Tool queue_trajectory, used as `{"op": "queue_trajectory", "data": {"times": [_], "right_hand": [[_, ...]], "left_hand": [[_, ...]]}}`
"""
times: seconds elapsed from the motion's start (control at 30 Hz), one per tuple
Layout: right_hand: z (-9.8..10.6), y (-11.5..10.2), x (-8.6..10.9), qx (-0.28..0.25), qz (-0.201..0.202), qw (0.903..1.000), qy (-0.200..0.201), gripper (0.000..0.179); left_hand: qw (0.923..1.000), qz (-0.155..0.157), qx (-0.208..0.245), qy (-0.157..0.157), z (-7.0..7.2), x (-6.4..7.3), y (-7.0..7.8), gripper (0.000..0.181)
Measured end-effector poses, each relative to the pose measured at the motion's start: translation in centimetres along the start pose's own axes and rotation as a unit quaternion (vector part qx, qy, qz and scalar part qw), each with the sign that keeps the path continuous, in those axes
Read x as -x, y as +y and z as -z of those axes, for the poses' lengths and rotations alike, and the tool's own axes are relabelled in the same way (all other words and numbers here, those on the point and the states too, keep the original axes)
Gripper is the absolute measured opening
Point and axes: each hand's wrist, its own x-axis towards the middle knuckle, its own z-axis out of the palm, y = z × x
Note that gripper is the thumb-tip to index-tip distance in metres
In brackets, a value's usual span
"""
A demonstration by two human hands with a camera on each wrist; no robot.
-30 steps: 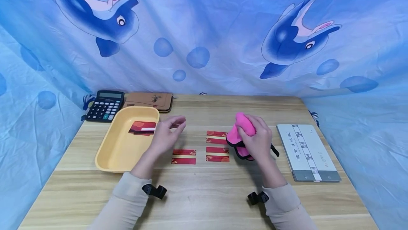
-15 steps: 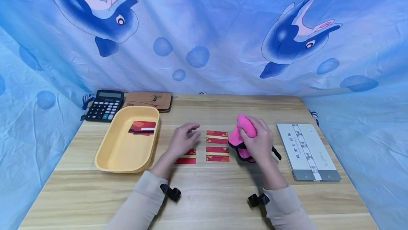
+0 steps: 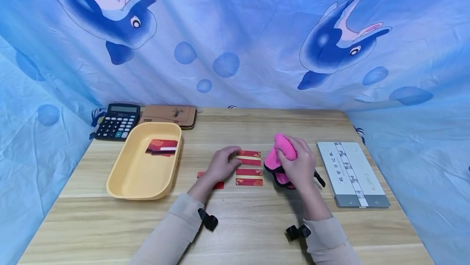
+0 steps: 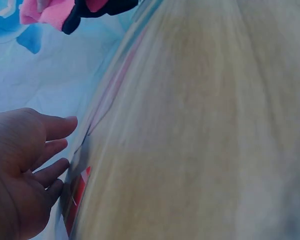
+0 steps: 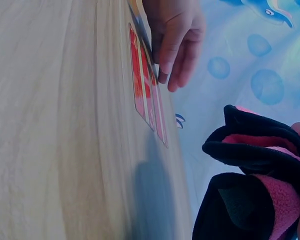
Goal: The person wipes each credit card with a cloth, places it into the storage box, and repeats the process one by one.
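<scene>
My left hand hovers at the left edge of the far red card, its fingers relaxed and apart, with nothing pinched between them. A second red card with a pale stripe lies just nearer, in line with the first. Partly hidden under my left hand and wrist is a third red card. My right hand grips a bunched pink cloth with black trim, right of the cards. In the right wrist view the folded cloth shows its black edges, and the fingers of my left hand hang beside the cards.
A yellow plastic tray on the left holds red cards. Behind it are a black calculator and a brown wallet-like case. A grey-white book lies at the right. A blue dolphin-print curtain surrounds the wooden table.
My left hand has moved right from beside the tray, over the left card, to the far card in the right column. The right hand, still gripping the pink cloth, has barely shifted.
</scene>
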Motion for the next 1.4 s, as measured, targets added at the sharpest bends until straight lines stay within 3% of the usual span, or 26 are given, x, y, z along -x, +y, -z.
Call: {"op": "queue_trajectory", "data": {"times": [0.27,0.4,0.7,0.9,1.07,1.17,1.3,1.4], "right_hand": [[0.1,0.1,0.1,0.007,0.0,1.0,0.003,0.044],[0.1,0.1,0.0,0.006,-0.003,1.0,0.001,0.045],[0.0,0.1,0.0,0.001,0.0,1.0,-0.009,0.045],[-0.2,0.2,-0.1,-0.005,0.004,0.9999,-0.009,0.046],[-0.3,0.2,-0.1,-0.007,0.008,0.9999,-0.012,0.046],[-0.3,0.2,-0.1,-0.009,0.009,0.9998,-0.014,0.046],[-0.4,0.1,-0.1,-0.013,0.014,0.9997,-0.013,0.046],[-0.5,0.1,-0.2,-0.018,0.021,0.9996,-0.009,0.045]], "left_hand": [[0.9968,-0.014,-0.073,-0.03,-0.4,-0.5,0.0,0.045],[0.9963,0.004,-0.081,-0.028,-0.3,-0.6,0.2,0.046],[0.9986,0.053,-0.003,-0.005,-0.1,-1.0,0.0,0.037],[0.9987,0.044,0.023,-0.003,-0.1,-1.1,-0.4,0.041],[0.9978,0.037,0.053,0.017,0.1,-1.1,-0.8,0.059],[0.9954,0.042,0.078,0.035,0.2,-0.9,-0.8,0.064],[0.9906,0.065,0.105,0.059,0.4,-0.8,-0.7,0.047],[0.9824,0.097,0.139,0.079,0.5,-0.7,-0.5,0.037]]}}
